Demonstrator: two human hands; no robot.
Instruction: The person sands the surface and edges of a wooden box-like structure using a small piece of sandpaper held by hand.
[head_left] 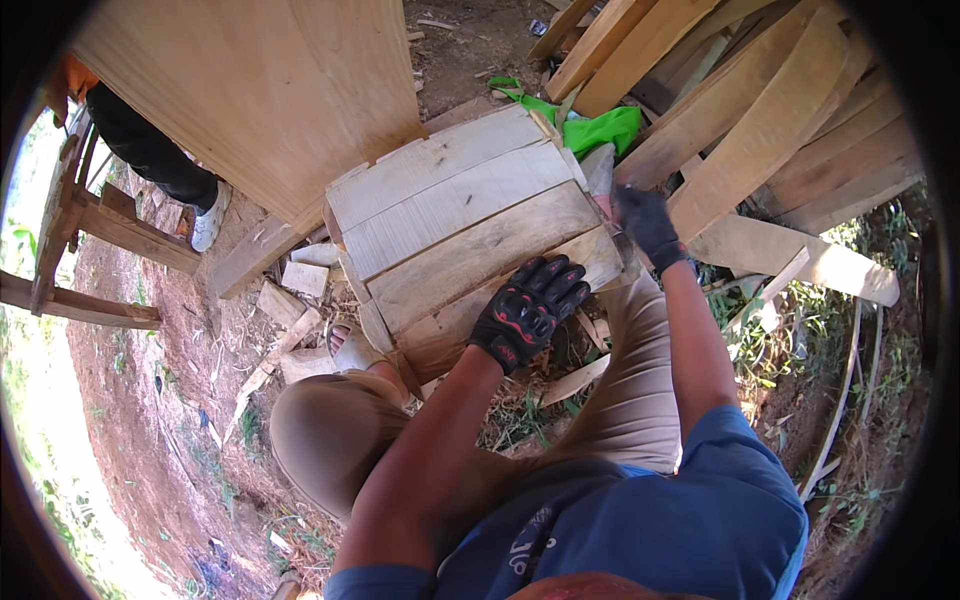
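A box-like wooden piece faced with pale slats lies in front of my bent legs. My left hand, in a black glove with red trim, rests flat on its near edge with the fingers stretched out. At the right end of the slats is my right hand, also in a black glove. Motion smears its fingers, and whether they hold anything is unclear. Close to those fingers, a bright green cloth or bag lies behind the slatted piece's far right corner.
A broad wooden panel stands at the far left of the slatted piece. Long planks are heaped at the right. Wood offcuts litter the dirt. Another person's leg shows at the left, near a wooden frame.
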